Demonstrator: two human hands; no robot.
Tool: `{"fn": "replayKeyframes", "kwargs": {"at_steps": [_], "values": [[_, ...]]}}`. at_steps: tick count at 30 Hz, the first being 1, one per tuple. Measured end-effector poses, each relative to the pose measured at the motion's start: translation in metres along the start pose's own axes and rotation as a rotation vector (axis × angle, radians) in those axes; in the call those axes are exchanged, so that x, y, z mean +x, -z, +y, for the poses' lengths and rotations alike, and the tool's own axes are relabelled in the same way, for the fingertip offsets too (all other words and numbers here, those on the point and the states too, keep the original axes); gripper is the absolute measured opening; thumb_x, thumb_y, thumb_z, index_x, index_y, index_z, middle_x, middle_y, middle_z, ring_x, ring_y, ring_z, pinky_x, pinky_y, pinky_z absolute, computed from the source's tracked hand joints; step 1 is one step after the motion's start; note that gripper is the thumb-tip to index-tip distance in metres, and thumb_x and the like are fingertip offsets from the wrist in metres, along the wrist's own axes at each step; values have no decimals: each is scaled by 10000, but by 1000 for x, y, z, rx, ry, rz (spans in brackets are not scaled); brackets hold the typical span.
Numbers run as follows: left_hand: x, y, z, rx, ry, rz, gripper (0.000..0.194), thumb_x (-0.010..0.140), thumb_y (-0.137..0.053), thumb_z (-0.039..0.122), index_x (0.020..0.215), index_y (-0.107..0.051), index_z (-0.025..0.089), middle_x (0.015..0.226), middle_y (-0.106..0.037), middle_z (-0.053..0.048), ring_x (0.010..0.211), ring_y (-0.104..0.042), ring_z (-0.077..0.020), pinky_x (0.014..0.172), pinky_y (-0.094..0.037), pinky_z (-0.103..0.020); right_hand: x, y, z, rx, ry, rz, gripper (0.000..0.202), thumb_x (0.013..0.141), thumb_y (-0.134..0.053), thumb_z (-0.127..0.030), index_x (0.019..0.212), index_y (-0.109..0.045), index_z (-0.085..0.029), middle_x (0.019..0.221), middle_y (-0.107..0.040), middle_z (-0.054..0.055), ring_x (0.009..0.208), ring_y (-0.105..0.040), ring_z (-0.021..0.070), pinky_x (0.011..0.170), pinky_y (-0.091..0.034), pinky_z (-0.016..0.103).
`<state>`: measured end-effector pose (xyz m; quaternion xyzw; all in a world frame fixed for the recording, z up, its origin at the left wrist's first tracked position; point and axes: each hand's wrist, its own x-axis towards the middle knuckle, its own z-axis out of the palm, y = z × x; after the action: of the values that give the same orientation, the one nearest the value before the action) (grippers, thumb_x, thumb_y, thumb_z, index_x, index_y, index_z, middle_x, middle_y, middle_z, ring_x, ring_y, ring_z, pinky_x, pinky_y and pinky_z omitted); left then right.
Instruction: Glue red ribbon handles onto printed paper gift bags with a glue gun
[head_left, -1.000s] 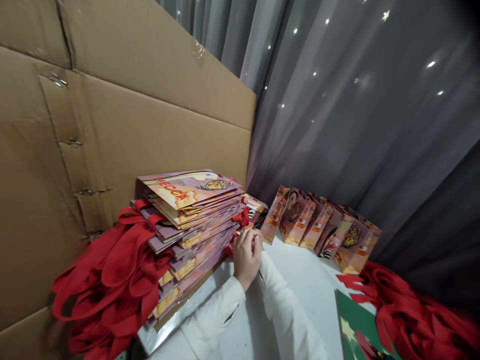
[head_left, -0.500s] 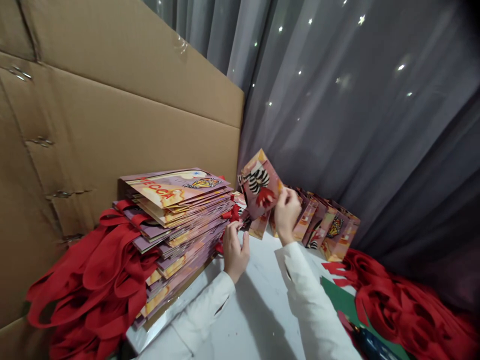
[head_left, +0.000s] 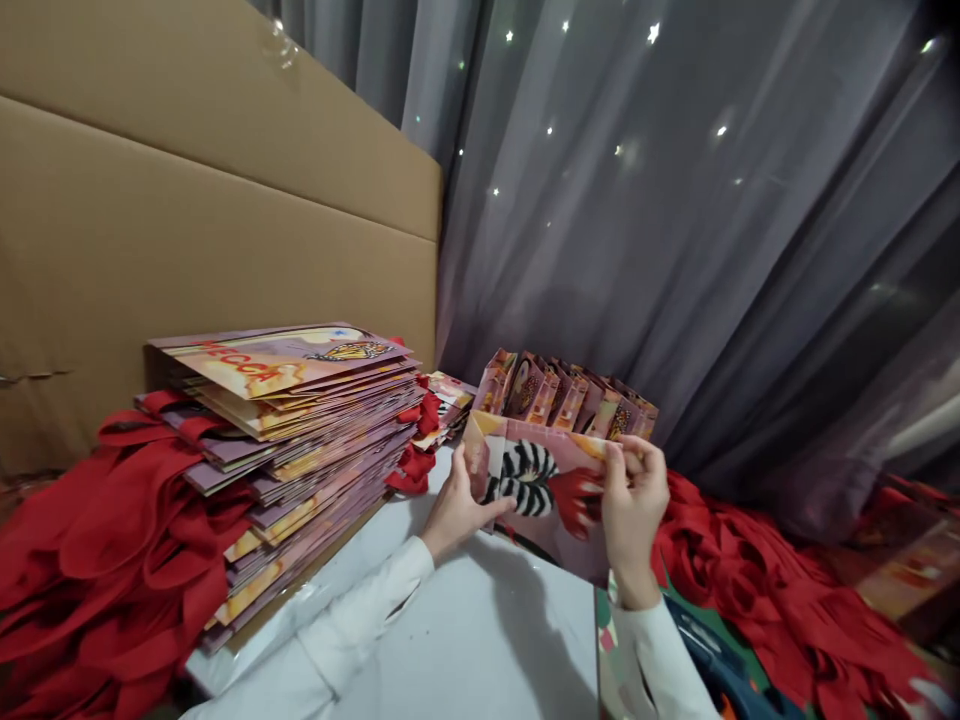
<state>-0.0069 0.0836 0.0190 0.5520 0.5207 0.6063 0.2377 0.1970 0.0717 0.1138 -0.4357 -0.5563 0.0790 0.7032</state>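
Both hands raised just above the white surface [head_left: 480, 640], gripping one small paper gift bag [head_left: 551, 500] between them. Left hand [head_left: 455, 508] clamped on the bag's left edge, thumb laid across the printed front, fingers hidden behind. Right hand [head_left: 634, 505] pinching the bag's upper right edge, fingers curled over the top rim, thumb on the near side. Bag held broadside to the camera and tilted back a little, showing a black-and-white striped figure and a red patch on a pink and orange ground; lower edge just clear of the surface, or resting on it, hard to tell which.

Just behind the held bag, a row of similar small bags [head_left: 570, 395] standing upright, packed side by side, close to the grey curtain [head_left: 675, 230] speckled with small lights. To the left, a tall stack of flat folded bags [head_left: 300, 440] with a butterfly print on the top one, red ribbon handles [head_left: 97, 560] spilling out at its left end and more red loops [head_left: 414, 440] at its right end, near the left hand. Large cardboard sheet [head_left: 210, 210] standing behind the stack. On the right, a heap of red ribbon [head_left: 757, 580] lying beside the right wrist, with a green printed sheet [head_left: 637, 660] partly under the right sleeve
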Motion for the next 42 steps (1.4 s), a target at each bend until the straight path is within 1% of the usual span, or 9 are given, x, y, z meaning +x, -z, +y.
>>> {"fn": "replayKeyframes", "kwargs": {"at_steps": [3, 10, 13, 17, 22, 26, 32, 37, 42], "values": [[0, -4, -5, 33, 94, 91, 860, 524, -827, 485, 1201, -371, 215, 1212, -585, -137, 1132, -588, -323, 976, -451, -460, -10, -8, 15, -98, -19, -10, 293, 901, -547, -445, 1006, -591, -175, 888, -686, 72, 795, -649, 213, 726, -494, 327], [25, 14, -14, 46, 201, 371, 572, 606, -717, 490, 963, -337, 254, 911, -541, 5, 850, -597, -221, 840, -492, -416, -40, -35, 43, -282, 63, -379, 402, 913, -415, -275, 1265, -540, -127, 1161, -578, 175, 1071, -582, 283, 930, -481, 441], [25, 13, -16, 21, 191, 364, 561, 607, -724, 465, 970, -352, 252, 892, -549, 14, 805, -600, -197, 788, -505, -372, -47, -43, 46, -352, 68, -305, 543, 881, -465, -273, 1396, -414, -106, 1269, -467, 210, 1217, -470, 337, 1005, -428, 513], [21, 8, -17, -6, 157, 339, 562, 607, -735, 455, 985, -372, 252, 915, -562, 10, 846, -608, -192, 807, -499, -346, -43, -42, 51, -436, 81, -302, 515, 884, -473, -280, 1367, -450, -101, 1181, -497, 199, 1155, -481, 349, 986, -431, 544], [20, 5, -19, -30, 177, 337, 592, 589, -738, 503, 970, -365, 245, 916, -564, 5, 813, -600, -189, 795, -490, -361, -52, -45, 54, -498, 281, -195, 521, 930, -372, -157, 1449, -353, -118, 1263, -473, 212, 1212, -439, 314, 990, -438, 518], [23, 7, -22, -27, 203, 336, 584, 578, -742, 488, 953, -368, 244, 874, -555, 21, 758, -583, -170, 752, -476, -341, -60, -48, 53, -456, 445, -147, 362, 934, -390, -120, 1252, -542, -204, 1196, -487, 145, 1221, -421, 282, 1002, -436, 503], [25, 12, -21, 11, 182, 343, 594, 548, -753, 494, 938, -377, 249, 782, -479, 65, 692, -534, -156, 706, -454, -319, -45, -40, 51, -346, 333, -119, 410, 903, -416, -108, 1306, -457, -170, 1193, -522, 153, 1151, -500, 247, 987, -457, 453], [22, 10, -23, 19, 172, 351, 600, 556, -769, 469, 965, -391, 246, 790, -502, 61, 692, -546, -160, 693, -460, -318, -48, -38, 44, -319, 274, -183, 307, 900, -407, -152, 1174, -545, -169, 1071, -618, 129, 1015, -558, 246, 928, -470, 440], [26, 13, -27, -57, 140, 254, 575, 603, -745, 477, 1017, -430, 232, 815, -548, 37, 710, -577, -164, 684, -499, -310, -37, -31, 22, 59, -158, -502, 347, 929, -457, -479, 1038, -602, -183, 943, -685, 92, 882, -627, 232, 817, -489, 359]]}}
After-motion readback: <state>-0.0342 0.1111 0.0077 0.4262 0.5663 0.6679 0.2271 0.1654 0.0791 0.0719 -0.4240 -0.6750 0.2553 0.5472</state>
